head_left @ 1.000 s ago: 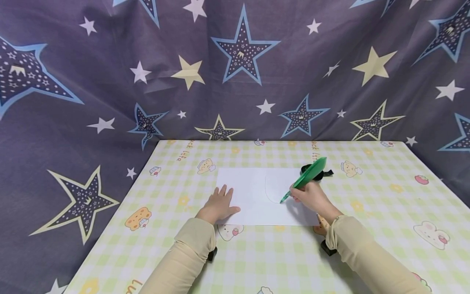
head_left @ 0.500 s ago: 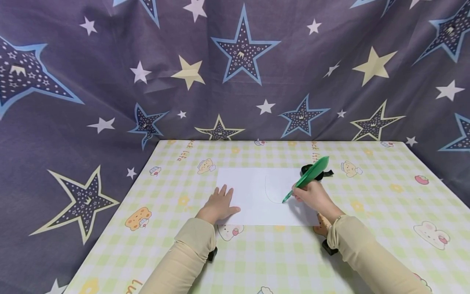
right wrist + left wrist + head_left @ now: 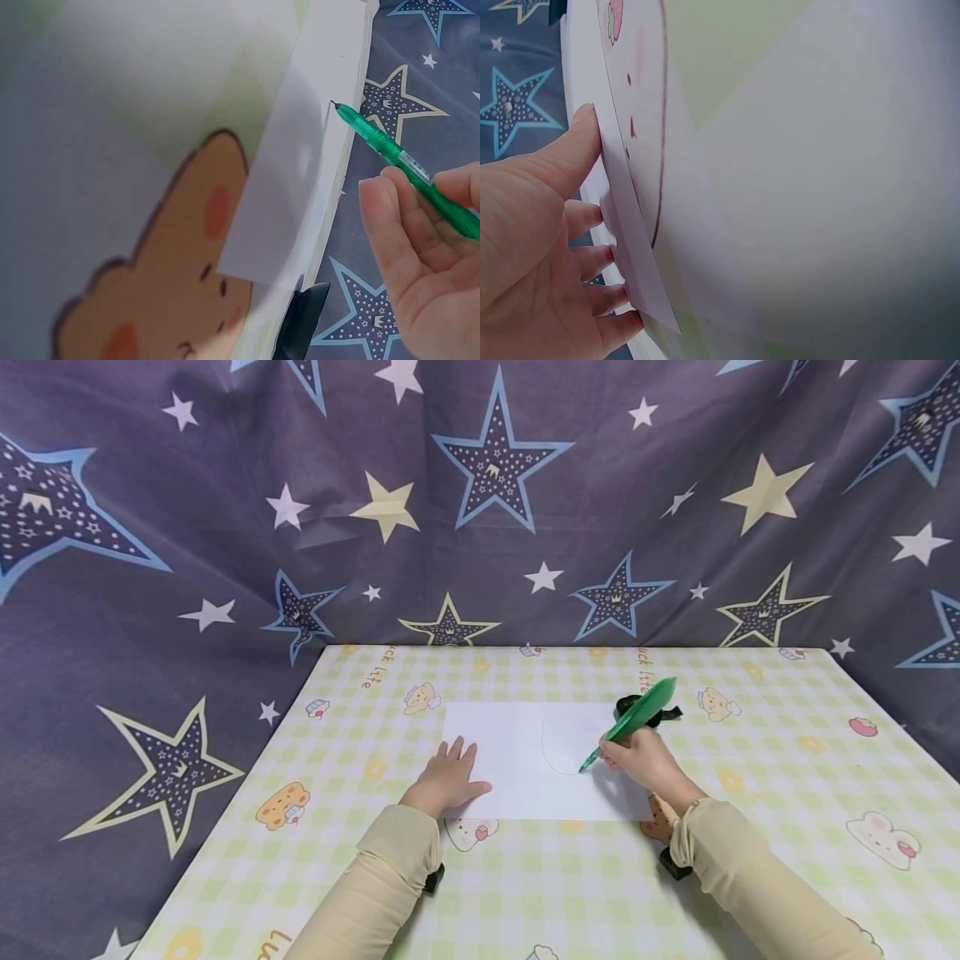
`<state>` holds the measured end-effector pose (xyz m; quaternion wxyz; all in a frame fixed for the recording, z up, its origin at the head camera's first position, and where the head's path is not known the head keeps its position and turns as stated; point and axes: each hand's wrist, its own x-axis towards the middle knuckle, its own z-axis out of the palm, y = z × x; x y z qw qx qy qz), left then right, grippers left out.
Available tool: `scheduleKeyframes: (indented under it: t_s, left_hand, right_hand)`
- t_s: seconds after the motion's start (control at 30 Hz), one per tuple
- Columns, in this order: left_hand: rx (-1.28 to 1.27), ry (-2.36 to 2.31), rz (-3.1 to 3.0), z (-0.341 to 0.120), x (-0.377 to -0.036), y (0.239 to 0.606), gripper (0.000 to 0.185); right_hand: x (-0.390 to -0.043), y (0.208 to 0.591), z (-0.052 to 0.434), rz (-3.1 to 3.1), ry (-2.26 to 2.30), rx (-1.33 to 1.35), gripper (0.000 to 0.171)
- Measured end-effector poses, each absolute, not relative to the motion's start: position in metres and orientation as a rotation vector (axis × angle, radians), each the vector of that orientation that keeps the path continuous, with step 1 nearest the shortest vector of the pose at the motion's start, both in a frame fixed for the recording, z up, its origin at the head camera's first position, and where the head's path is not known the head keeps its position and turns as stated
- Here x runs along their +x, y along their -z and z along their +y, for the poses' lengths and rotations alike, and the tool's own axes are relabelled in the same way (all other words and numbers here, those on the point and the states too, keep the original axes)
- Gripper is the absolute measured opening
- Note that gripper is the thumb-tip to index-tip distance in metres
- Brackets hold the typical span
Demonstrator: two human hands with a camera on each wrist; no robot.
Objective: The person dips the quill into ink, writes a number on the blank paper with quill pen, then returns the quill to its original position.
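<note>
A white sheet of paper [image 3: 510, 760] lies on the table, with a thin curved line drawn near its middle. My right hand [image 3: 643, 762] pinches a green pen [image 3: 633, 717] with a feather-shaped top. In the head view the pen's tip meets the right end of the curve; the right wrist view shows the dark tip [image 3: 334, 105] at the paper. On the paper's left part rests my left hand [image 3: 446, 777], fingers spread and nearly straight. The left wrist view shows its thumb [image 3: 585, 142] and fingertips along the sheet.
A black object [image 3: 651, 717] with a short strap lies behind the pen, at the paper's far right corner; its kind is unclear. The checked tablecloth [image 3: 555, 893] with cartoon prints covers the table. A dark star-patterned curtain [image 3: 480, 560] hangs behind and to the left.
My right hand has moved slightly to the right with the pen, and the drawn curve reaches a little further right along its bottom. The left hand stays in place.
</note>
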<state>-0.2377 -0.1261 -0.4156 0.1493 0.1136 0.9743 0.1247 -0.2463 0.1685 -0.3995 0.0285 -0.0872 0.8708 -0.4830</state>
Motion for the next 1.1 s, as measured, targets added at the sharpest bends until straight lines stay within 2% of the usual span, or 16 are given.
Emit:
scheduleKeyframes:
  t_s: [1.1]
  left_hand:
    - [0.334,-0.371,2.808,-0.1245,-0.2345,0.4119,0.07]
  right_hand:
    - [-0.2532,0.4002,0.1781,2.711,1.485,-0.209,0.026]
